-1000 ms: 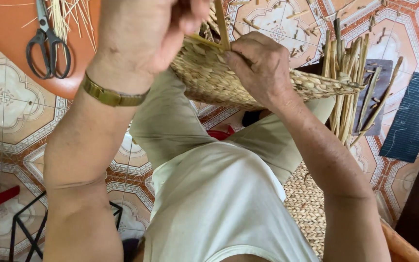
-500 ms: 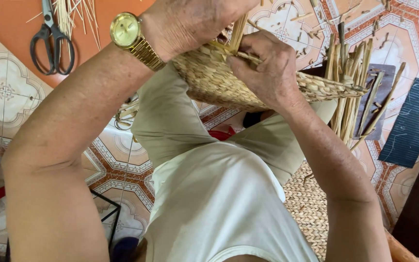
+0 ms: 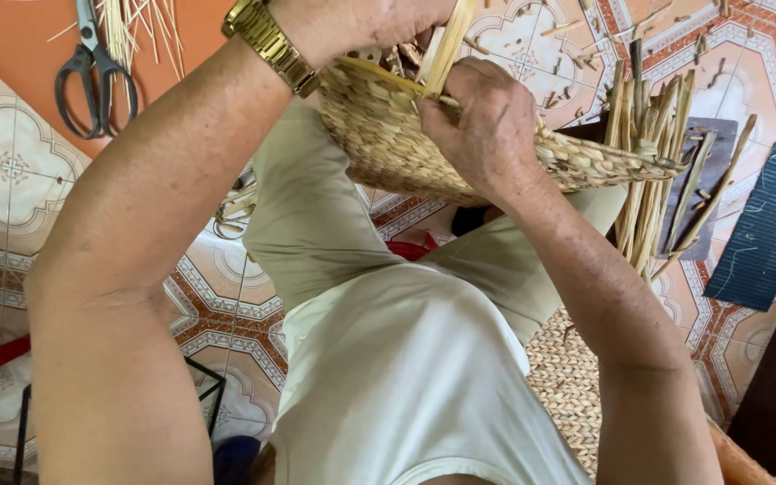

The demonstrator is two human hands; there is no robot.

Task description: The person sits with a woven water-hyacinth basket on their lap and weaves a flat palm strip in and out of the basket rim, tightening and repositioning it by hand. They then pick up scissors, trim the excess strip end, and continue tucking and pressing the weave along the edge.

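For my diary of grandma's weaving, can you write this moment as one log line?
left hand: pulling straw strand | right hand: gripping woven basket rim | scissors: on orange surface, untouched

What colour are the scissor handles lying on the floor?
Dark grey to black handles on the scissors, seen in the head view.

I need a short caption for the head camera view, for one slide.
Seated person weaving a straw basket: right hand grips the rim, left hand pulls a straw strand; scissors lie nearby.
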